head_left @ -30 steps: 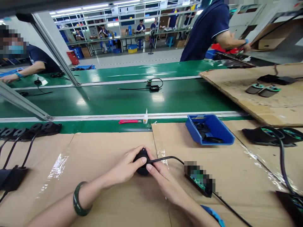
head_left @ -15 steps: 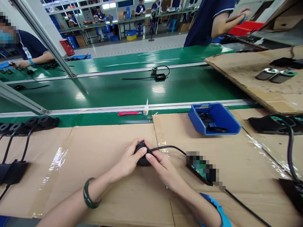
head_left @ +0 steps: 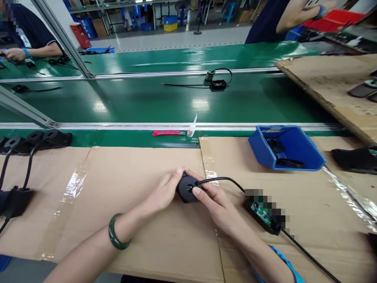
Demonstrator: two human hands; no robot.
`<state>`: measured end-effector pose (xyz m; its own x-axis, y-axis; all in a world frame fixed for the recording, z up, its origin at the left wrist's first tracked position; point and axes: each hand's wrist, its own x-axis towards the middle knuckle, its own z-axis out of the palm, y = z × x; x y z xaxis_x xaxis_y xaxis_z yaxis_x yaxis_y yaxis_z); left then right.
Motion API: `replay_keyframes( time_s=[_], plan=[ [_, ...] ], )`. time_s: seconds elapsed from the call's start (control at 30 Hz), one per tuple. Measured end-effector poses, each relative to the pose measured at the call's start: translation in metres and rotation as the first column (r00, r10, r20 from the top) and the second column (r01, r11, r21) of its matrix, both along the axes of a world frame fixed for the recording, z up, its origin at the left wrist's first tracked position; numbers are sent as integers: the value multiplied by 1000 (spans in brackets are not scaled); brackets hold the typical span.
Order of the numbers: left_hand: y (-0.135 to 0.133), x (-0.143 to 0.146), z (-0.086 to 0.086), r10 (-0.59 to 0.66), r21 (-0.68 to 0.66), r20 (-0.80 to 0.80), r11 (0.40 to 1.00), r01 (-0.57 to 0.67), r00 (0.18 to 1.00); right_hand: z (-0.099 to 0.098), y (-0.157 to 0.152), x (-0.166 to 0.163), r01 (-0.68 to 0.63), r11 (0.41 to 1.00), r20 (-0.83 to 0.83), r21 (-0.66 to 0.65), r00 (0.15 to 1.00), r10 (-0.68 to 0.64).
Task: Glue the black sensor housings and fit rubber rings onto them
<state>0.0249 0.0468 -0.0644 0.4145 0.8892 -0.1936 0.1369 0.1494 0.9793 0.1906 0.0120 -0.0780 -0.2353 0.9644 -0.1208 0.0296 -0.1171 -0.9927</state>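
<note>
A round black housing (head_left: pixel 186 190) with a central hole, where thin coloured wires show, is held above the cardboard-covered bench. My left hand (head_left: pixel 167 190) grips its left side, thumb along the upper edge and the other fingers partly hidden. On the right, my right hand (head_left: pixel 217 202) holds it with the thumb pressed on the face near the hole and the fingers behind. A black cable (head_left: pixel 221 179) leaves the housing to the right, over my right hand, to an open black case (head_left: pixel 263 215) with a green circuit board inside. Another cable (head_left: pixel 309 255) runs from that case toward the lower right.
A blue bin (head_left: pixel 287 151) holds black parts. Beyond the cardboard lie a red utility knife (head_left: pixel 168 133) and a small white bottle (head_left: pixel 191 129). Finished-looking black units (head_left: pixel 55 137) line the left. A wired part (head_left: pixel 218 84) rests on the green belt. Co-workers sit or stand opposite.
My left thumb has moved off the housing's face to its upper edge, uncovering the hole and wires. My right thumb stays on the face. The camera view has tilted down and shifted left.
</note>
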Motion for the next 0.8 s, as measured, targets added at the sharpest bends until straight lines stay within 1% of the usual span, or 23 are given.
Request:
replay_keyframes(
  time_s=[0.07,0.1,0.17,0.27,0.33,0.57,0.7,0.8],
  plan=[
    [3,-4,2,3,-105,19,994,-1,1000,2,0,1,-19,999,-2,-31,1000,19],
    [4,-6,2,3,-137,12,991,-1,1000,2,0,1,-22,999,-6,-42,1000,21],
    [4,-9,4,-9,-151,8,989,10,1000,3,0,1,-14,998,-11,-54,1000,14],
    [2,-10,4,-46,-93,53,994,51,998,2,-2,0,5,998,-1,-68,1000,-5],
    [1,-10,3,-64,-56,55,996,67,996,1,-2,0,13,997,10,-72,1000,-12],
    [-10,-6,-1,-63,52,-150,996,72,987,-3,-4,1,-1,998,15,-70,1000,2],
    [-16,-3,-1,-52,62,-264,996,71,963,-1,-5,-1,-26,994,-77,-103,997,18],
    [-20,-1,-2,-47,74,-309,995,73,950,0,-6,-4,-14,993,-133,-114,991,-1]
  ],
)
